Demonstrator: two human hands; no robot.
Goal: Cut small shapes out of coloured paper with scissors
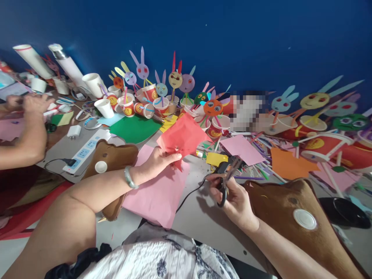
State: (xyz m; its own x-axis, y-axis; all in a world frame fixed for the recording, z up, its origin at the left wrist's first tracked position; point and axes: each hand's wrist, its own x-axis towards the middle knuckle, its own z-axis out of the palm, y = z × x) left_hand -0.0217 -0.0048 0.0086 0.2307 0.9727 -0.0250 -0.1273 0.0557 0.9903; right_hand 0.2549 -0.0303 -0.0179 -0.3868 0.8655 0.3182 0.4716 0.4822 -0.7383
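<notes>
My left hand [159,164] pinches a sheet of red paper [184,133] by its near edge, thumb on top. The sheet's lower edge looks ragged, and it is held above a large pink sheet [154,201] on the table. To the right, my right hand [235,199] holds a pair of scissors [228,180], fingers in the handle loops, blades pointing up and away. The scissors are apart from the red paper. Whether their blades are parted I cannot tell.
Rabbit-faced paper figures in cups [161,102] line the blue wall. A power strip [83,155], a green sheet [135,128] and two brown cushions [290,205] lie around. Straws [261,170] and an orange paper [290,162] are at right. Another person's hand [36,102] works at left.
</notes>
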